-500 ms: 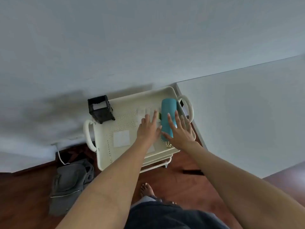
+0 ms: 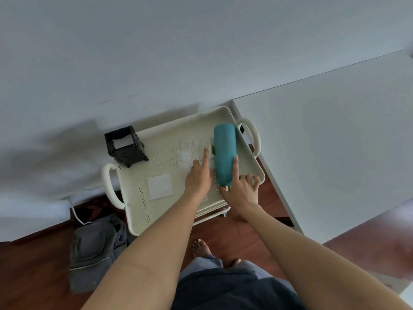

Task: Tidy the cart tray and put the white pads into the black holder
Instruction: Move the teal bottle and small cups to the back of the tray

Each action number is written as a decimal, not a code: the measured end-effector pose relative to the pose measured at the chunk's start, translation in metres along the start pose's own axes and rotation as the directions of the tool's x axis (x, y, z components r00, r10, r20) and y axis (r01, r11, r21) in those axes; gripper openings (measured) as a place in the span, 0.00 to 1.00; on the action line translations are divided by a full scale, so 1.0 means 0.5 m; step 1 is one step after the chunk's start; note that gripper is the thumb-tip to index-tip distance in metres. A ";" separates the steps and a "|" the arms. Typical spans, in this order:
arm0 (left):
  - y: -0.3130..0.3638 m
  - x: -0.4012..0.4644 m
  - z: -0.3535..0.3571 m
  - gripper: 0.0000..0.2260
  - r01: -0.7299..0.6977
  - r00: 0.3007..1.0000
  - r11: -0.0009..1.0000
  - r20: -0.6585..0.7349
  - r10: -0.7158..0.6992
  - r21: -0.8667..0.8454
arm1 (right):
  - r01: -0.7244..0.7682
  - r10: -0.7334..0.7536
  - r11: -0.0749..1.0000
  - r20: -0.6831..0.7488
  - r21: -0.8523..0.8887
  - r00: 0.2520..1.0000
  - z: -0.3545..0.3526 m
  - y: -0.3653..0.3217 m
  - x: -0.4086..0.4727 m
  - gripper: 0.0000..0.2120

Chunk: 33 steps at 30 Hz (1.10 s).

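White pad (image 2: 160,186) flat on the perforated floor of the cart tray (image 2: 134,220), near-left part, untouched; black holder (image 2: 125,146) upright at the far-left corner, something white already inside, well apart from both hands

Faint clear packets (image 2: 190,151) further in, mid-tray, too washed out to identify

Left hand (image 2: 199,177) just right of the pad, index finger stretched forward toward the packets and the left flank of the teal cylinder (image 2: 225,153), remaining fingers loosely curled, holding nothing

Right hand (image 2: 242,191) at the tray's near-right rim, index finger laid along the cylinder's right flank, other fingers folded under; whether anything small sits in that curl, cannot tell

Teal cylinder lying on its side along the right edge, a small yellowish-green piece (image 2: 212,151) tucked at its left, a metallic bit (image 2: 228,187) poking from its near end

Beyond: cart handles, white surface at right, wooden floor (image 2: 33,276), grey bag (image 2: 93,249), bare feet below

Likely step: steadying or shifting the cylinder, pad transfer not yet begun

Risks: cylinder rolling off the right rim under a one-finger push; thin pad hard to lift from the holes, sliding instead of rising; holder tipping off its corner if nudged during loading
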<state>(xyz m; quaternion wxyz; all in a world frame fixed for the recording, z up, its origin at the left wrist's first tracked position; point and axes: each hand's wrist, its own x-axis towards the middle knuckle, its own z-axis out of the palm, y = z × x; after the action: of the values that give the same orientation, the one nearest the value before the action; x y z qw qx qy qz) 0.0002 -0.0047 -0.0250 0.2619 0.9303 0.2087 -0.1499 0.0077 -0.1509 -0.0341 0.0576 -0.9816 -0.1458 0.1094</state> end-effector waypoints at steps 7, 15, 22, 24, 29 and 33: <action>0.015 0.006 -0.002 0.34 0.037 0.998 0.999 -0.047 -0.037 -0.007 | -0.096 0.092 0.979 0.032 0.179 0.995 -0.005 0.005 0.001 0.54; 0.041 -0.001 -0.002 0.33 0.138 0.977 0.990 -0.161 -0.138 -0.011 | -0.051 0.067 0.927 -0.030 0.371 0.997 -0.031 0.028 -0.008 0.44; 0.077 0.007 -0.039 0.29 0.168 0.938 0.985 -0.303 -0.172 -0.039 | 0.140 -0.060 0.894 -0.197 0.426 0.979 -0.072 0.047 0.010 0.42; 0.081 0.011 -0.054 0.27 0.154 0.926 0.987 -0.339 -0.163 -0.053 | 0.174 -0.069 0.886 -0.249 0.431 0.966 -0.091 0.046 0.022 0.39; 0.076 0.032 -0.079 0.19 0.167 0.924 0.986 -0.351 -0.152 0.014 | 0.222 -0.046 0.858 -0.362 0.462 0.931 -0.135 0.025 0.061 0.32; 0.063 0.049 -0.079 0.19 0.157 0.934 0.987 -0.327 -0.140 0.026 | 0.235 -0.032 0.841 -0.388 0.487 0.921 -0.166 0.011 0.096 0.29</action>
<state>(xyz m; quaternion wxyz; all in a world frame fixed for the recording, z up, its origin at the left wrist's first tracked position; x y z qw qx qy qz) 0.0428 0.0000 0.0112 0.1877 0.9303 0.3145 -0.0195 0.0731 -0.1486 0.0364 0.3568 -0.9183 -0.1661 -0.0437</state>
